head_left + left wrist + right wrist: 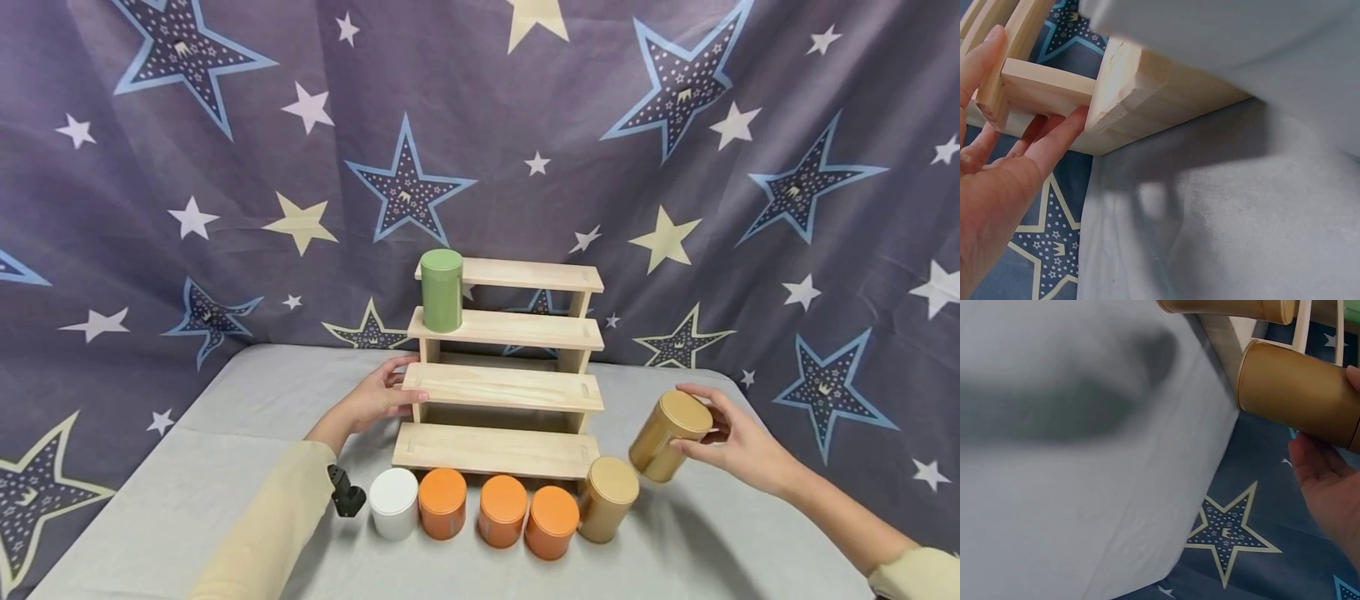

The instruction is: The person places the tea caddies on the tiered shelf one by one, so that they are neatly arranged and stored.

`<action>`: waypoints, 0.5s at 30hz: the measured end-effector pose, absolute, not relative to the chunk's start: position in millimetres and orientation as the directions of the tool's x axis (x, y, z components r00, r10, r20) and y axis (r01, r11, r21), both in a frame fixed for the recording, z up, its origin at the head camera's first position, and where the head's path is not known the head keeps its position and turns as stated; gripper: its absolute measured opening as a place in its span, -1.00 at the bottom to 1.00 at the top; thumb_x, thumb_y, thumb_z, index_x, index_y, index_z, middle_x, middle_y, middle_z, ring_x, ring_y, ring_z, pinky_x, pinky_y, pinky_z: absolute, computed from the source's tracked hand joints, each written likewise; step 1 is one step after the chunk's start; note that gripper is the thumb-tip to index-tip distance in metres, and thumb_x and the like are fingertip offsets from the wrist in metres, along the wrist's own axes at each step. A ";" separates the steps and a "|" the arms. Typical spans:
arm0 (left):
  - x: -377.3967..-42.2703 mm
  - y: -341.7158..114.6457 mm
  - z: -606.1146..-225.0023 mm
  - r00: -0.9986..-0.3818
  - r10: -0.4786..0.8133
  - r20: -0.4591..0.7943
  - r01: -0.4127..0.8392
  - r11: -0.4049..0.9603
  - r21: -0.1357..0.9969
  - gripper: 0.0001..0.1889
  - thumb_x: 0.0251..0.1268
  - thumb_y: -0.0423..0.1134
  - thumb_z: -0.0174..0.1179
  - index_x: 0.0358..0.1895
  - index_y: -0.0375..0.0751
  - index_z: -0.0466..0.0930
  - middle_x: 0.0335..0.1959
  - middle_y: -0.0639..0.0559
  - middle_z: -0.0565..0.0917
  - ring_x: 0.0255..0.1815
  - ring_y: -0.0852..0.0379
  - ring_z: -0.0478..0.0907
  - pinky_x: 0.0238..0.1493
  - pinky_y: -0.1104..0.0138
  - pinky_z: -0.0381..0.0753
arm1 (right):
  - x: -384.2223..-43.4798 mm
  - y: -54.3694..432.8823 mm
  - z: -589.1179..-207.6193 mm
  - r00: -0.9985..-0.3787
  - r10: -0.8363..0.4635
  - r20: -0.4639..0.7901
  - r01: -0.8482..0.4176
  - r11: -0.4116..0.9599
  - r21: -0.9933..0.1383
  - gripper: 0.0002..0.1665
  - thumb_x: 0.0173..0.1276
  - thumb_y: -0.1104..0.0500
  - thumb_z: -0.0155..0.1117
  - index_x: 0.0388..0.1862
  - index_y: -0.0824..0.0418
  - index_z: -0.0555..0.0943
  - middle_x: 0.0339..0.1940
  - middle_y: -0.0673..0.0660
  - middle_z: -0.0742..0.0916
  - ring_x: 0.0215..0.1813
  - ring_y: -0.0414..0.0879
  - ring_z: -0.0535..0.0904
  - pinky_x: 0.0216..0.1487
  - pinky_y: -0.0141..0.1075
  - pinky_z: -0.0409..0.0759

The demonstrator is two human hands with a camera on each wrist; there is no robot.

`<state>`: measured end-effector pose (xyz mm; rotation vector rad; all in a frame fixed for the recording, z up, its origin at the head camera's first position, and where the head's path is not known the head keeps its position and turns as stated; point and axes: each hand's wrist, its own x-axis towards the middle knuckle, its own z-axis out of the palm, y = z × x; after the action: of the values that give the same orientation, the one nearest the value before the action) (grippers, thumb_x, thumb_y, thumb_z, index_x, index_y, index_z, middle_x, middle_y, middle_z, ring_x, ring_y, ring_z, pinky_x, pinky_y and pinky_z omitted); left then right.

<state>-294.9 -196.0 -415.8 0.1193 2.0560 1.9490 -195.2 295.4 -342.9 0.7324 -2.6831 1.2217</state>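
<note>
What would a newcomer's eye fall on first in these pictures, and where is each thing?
Probably the star-patterned fabric backdrop, which fills the area behind the table. Before it, a lone green canister stands at the left end of the stepped wooden shelf, second tier from the top. To the shelf's right, the right hand holds a gold canister at a tilt.

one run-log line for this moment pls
left grip: holds wooden rack, left side | right grip: holds gold tin, tilted | green tin: on rack | white tin: on table
</note>
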 end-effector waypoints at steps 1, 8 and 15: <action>-295.1 -195.9 -415.8 -0.950 0.267 -0.161 -0.147 0.072 0.986 -0.12 0.11 -0.39 0.29 0.45 -0.07 -0.04 0.28 -0.37 0.22 -0.01 -0.02 0.52 0.11 0.01 0.56 | -196.1 295.0 -340.5 -0.880 -0.379 0.286 -0.465 0.568 -0.678 -0.18 0.12 0.32 0.38 0.33 0.32 0.21 -0.09 -0.15 0.56 -0.20 -0.41 0.55 -0.30 -0.44 0.62; -294.4 -195.5 -415.1 -0.952 0.258 -0.166 -0.149 0.085 0.985 -0.13 0.10 -0.37 0.31 0.45 -0.05 -0.02 0.27 -0.36 0.22 0.03 -0.07 0.49 0.11 0.01 0.56 | -202.2 293.8 -326.8 -0.899 -0.345 0.269 -0.433 0.617 -0.657 -0.12 0.15 0.26 0.37 0.39 0.27 0.16 0.04 0.31 0.56 -0.18 -0.46 0.53 -0.28 -0.45 0.62; -294.7 -196.2 -416.4 -0.950 0.263 -0.167 -0.153 0.073 0.985 -0.13 0.10 -0.39 0.30 0.45 -0.06 -0.02 0.28 -0.36 0.21 0.02 -0.06 0.50 0.11 0.01 0.57 | -209.6 289.9 -319.8 -0.887 -0.346 0.305 -0.461 0.621 -0.634 -0.16 0.16 0.26 0.38 0.37 0.25 0.20 0.01 -0.01 0.57 -0.16 -0.48 0.53 -0.24 -0.50 0.61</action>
<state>-294.7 -196.2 -416.4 0.1098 2.0544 1.9494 -209.6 289.9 -319.8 0.6741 -2.6885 1.1164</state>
